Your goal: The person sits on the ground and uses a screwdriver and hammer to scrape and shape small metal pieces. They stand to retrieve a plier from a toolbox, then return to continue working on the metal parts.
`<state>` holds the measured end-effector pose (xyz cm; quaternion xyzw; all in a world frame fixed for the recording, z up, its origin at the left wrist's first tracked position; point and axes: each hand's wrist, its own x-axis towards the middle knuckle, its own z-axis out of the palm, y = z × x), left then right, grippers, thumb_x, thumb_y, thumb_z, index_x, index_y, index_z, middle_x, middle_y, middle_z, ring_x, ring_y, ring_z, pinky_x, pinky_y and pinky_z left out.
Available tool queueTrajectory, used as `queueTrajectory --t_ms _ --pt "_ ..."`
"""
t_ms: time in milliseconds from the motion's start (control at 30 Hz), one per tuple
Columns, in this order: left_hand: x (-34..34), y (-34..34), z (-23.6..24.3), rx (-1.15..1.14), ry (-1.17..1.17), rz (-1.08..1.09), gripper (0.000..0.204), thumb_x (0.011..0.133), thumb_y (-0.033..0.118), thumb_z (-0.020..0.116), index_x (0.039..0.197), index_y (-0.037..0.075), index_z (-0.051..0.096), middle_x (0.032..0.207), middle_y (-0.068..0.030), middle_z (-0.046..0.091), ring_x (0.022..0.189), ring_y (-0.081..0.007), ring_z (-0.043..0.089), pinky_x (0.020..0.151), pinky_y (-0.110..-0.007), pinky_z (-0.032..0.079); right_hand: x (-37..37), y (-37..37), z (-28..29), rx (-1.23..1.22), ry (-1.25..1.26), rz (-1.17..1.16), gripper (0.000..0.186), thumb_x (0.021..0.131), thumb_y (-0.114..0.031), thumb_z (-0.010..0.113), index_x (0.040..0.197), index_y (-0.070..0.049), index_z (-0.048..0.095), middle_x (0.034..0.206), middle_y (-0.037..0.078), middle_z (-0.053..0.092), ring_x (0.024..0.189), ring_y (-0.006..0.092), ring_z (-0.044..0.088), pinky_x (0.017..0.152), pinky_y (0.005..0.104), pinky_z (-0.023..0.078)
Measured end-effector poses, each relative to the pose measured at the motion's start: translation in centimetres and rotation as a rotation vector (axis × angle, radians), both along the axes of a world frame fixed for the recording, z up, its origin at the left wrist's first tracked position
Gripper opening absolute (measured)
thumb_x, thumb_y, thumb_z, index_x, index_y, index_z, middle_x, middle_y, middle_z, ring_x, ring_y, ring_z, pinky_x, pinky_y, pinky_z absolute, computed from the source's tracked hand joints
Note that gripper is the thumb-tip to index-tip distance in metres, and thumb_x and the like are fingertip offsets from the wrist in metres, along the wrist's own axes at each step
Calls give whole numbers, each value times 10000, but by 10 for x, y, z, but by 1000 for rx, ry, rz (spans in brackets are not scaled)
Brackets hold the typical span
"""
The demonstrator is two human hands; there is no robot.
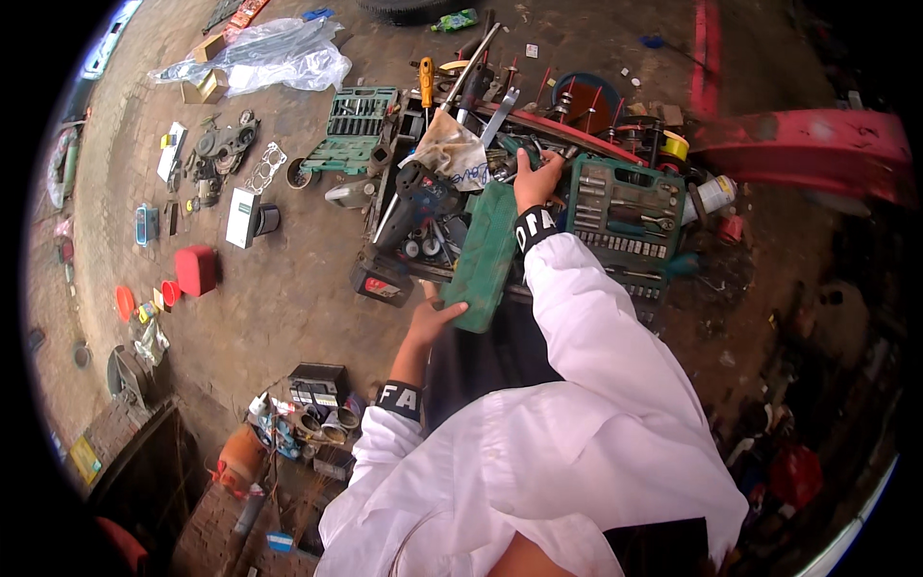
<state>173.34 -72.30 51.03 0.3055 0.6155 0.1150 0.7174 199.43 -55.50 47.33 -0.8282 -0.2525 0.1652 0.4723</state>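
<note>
A long green plastic case (481, 258) slants across the near side of a tool-filled tray. My left hand (433, 315) grips its lower end, thumb on top and the other fingers partly hidden. At the tray's far side, my right hand (538, 181) has its fingers curled around something I cannot make out, close to a dark green object (519, 149). An open green socket set (625, 213) lies right of that hand. Left of the green case rests a blue-and-black power tool (419, 197), with a stained cloth (450, 149) beyond it.
A red metal beam (808, 149) juts in from the right. Farther left are another open socket set (354, 125), a greasy engine part (219, 149), a white box (243, 216) and a red container (196, 270). A car battery (318, 385) stands at the lower left.
</note>
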Motion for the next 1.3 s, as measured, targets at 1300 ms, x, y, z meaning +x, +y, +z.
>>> queueTrajectory --t_ms 1300 --pt "-219 27 186 132 -59 157 335 725 200 803 925 -23 651 673 23 572 529 -27 447 448 -192 311 -94 -139 179 657 1372 51 341 977 -345 462 864 -25 490 712 36 411 473 74 323 379 182 280"
